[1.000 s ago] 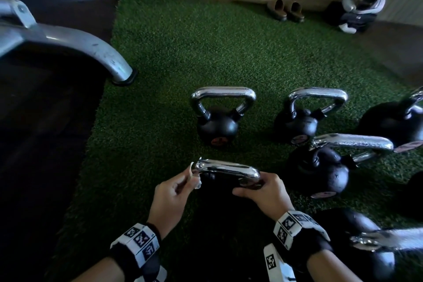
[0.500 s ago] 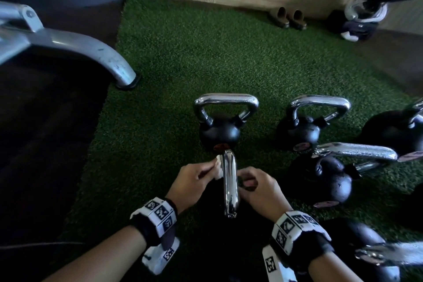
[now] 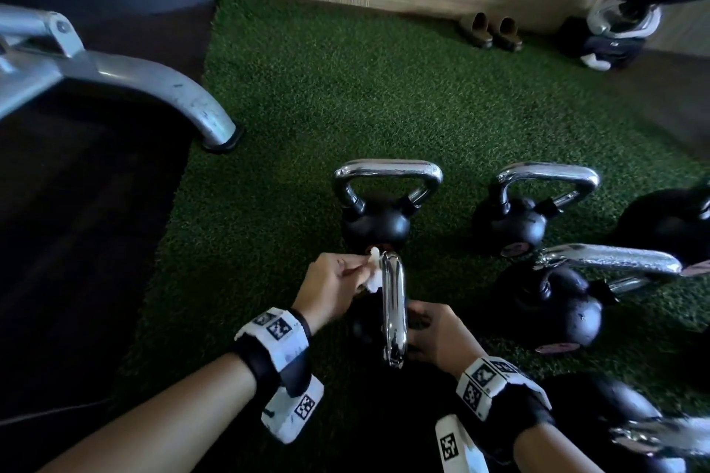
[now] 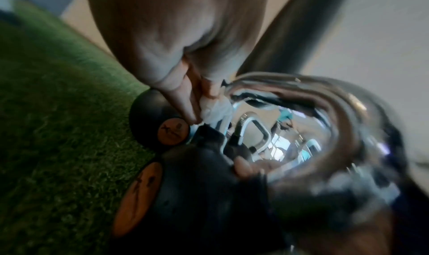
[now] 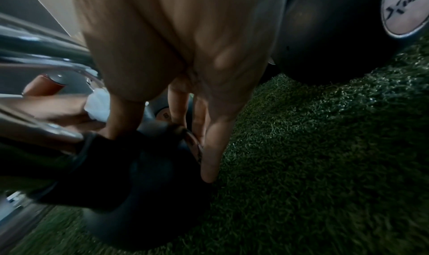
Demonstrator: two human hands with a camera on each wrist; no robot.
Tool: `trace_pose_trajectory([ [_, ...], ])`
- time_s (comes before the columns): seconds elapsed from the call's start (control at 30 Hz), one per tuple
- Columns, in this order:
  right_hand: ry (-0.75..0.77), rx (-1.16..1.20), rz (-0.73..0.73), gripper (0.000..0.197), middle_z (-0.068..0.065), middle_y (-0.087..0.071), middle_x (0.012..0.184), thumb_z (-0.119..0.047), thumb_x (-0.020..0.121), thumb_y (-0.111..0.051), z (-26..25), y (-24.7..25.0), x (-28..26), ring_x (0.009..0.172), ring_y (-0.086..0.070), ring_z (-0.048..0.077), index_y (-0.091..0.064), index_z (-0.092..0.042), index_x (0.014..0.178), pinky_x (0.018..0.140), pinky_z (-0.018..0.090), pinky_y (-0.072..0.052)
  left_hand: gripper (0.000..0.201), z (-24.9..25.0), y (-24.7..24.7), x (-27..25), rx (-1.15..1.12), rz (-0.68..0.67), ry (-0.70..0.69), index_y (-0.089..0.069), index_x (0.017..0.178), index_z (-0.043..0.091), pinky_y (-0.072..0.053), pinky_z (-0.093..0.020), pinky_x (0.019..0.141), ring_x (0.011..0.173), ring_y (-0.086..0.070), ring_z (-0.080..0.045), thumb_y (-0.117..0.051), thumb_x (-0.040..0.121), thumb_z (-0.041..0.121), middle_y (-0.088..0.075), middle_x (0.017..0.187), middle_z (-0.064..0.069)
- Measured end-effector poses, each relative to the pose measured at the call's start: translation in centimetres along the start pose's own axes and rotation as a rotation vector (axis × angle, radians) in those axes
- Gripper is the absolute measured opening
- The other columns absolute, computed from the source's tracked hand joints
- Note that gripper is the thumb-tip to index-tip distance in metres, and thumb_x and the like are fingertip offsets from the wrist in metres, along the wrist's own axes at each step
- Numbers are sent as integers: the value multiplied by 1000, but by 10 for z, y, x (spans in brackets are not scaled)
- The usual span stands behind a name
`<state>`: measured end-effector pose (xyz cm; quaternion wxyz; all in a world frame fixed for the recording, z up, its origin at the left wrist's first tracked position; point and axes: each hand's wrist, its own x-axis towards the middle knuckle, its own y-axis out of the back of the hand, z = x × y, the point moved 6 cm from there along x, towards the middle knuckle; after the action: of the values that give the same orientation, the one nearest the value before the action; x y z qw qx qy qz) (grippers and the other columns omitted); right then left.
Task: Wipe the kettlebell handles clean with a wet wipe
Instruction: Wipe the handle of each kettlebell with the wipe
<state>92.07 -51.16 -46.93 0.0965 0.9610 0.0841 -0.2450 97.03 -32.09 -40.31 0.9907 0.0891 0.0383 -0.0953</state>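
A small black kettlebell stands right in front of me on the green turf, its chrome handle running away from me. My left hand pinches a crumpled white wet wipe against the far left side of that handle. In the left wrist view the wipe sits between fingertips and chrome. My right hand lies on the kettlebell's right side, fingers straight down along the black ball.
Several more black kettlebells with chrome handles stand ahead and to the right. A grey metal machine leg ends at the turf's left edge. A pair of slippers lies by the far wall.
The kettlebell has been turned so its handle points away from me instead of lying crosswise. My left hand moved the wipe along the handle's left side; my right hand slid nearer and lower.
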Motion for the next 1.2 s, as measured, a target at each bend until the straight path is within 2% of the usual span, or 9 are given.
trace_pose_trajectory([
  [0.1,19,-30,19,88,8,-79,97,-56,42,-93,1,1,3,77,-76,26,-73,-26,121,70,43,-63,17,2,-1,1,-283,11,108,-78,110,15,-62,-23,79,99,-75,-17,-67,98,10,-81,101,-3],
  [0.23,38,-23,18,81,10,-80,99,-52,47,-93,3,1,3,88,-77,36,-74,-27,121,81,58,-62,28,15,-1,-25,-355,11,48,-78,111,6,-65,-35,83,90,-78,-20,-74,87,18,-81,96,-11],
  [0.47,31,-57,33,89,10,-79,97,-60,35,-92,0,-1,5,83,-77,33,-74,-24,115,78,56,-63,11,22,1,-22,-471,57,203,-79,99,3,-65,-28,72,77,-76,-15,-74,89,3,-80,90,-16],
  [0.6,42,-49,9,62,10,-79,95,-53,45,-94,-5,-2,-5,91,-75,39,-80,-29,101,84,63,-59,20,13,-9,-53,-494,-95,265,-77,92,4,-63,-27,68,75,-76,-17,-79,76,16,-79,87,-16],
  [0.73,14,-102,19,67,6,-79,96,-53,49,-93,-8,-1,-4,89,-77,28,-78,-27,109,83,55,-62,24,11,1,-69,-332,-88,152,-78,92,3,-65,-33,74,82,-77,-21,-83,74,17,-80,89,-15],
  [0.87,1,-136,27,83,8,-79,96,-56,42,-95,-4,1,0,83,-77,27,-75,-22,114,79,55,-63,12,10,-6,-87,-262,-159,78,-78,85,6,-58,-21,70,77,-74,-12,-84,77,11,-79,82,-5],
  [1.03,19,-166,28,75,4,-79,93,-51,46,-87,-8,3,-3,76,-74,17,-75,-26,116,69,34,-60,9,14,-2,-98,-116,-192,-49,-82,88,11,-60,-29,82,88,-78,-19,-86,82,17,-81,89,-3],
  [1.13,14,-129,31,86,9,-79,98,-54,40,-86,-2,3,-1,81,-76,23,-73,-26,120,72,37,-61,10,8,-4,-103,60,-210,-131,-84,91,18,-62,-34,85,91,-78,-11,-85,85,25,-81,93,9],
  [1.2,7,-133,40,84,7,-79,99,-55,40,-87,1,4,1,86,-77,25,-72,-30,120,83,44,-63,11,1,-5,-104,154,-194,-197,-84,96,19,-61,-28,85,92,-77,-4,-83,87,25,-80,97,17],
])
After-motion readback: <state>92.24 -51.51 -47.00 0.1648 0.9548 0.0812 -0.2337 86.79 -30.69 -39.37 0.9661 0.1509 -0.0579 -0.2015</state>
